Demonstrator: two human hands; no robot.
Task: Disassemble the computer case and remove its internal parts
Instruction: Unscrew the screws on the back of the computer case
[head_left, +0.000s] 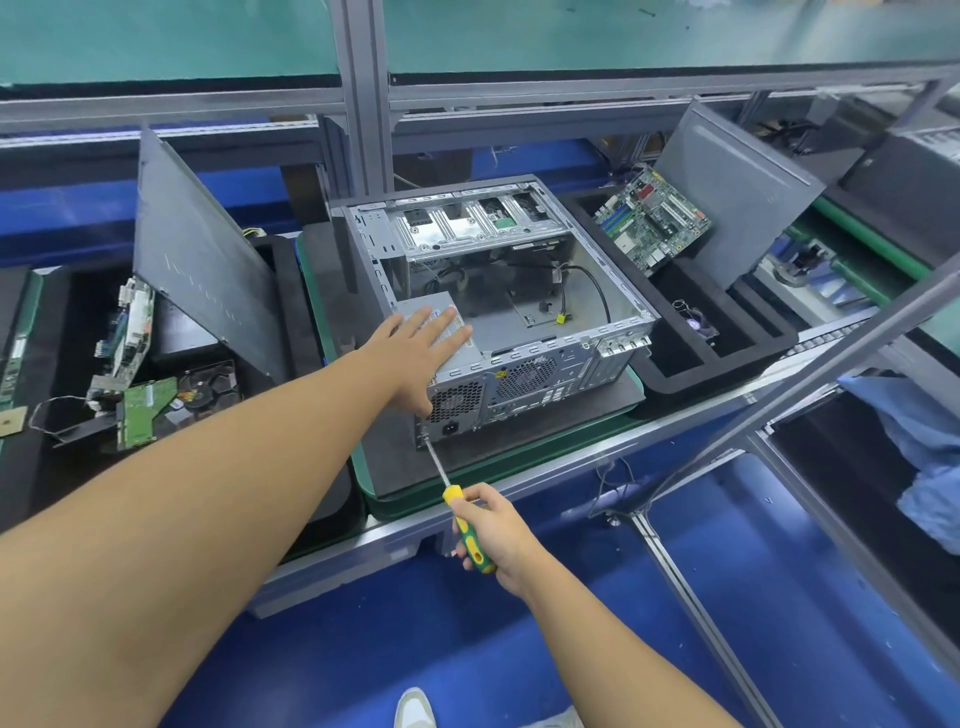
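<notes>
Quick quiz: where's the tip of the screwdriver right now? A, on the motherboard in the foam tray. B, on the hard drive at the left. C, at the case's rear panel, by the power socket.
C: the right hand grips the screwdriver, whose tip meets the computer case beside the power socket, while the left hand rests flat on the power supply.

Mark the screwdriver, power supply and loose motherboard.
screwdriver (453, 493): head view, yellow front end of the handle.
power supply (460, 402): head view, rear vent grille.
motherboard (652, 223): head view, centre of the board.
</notes>
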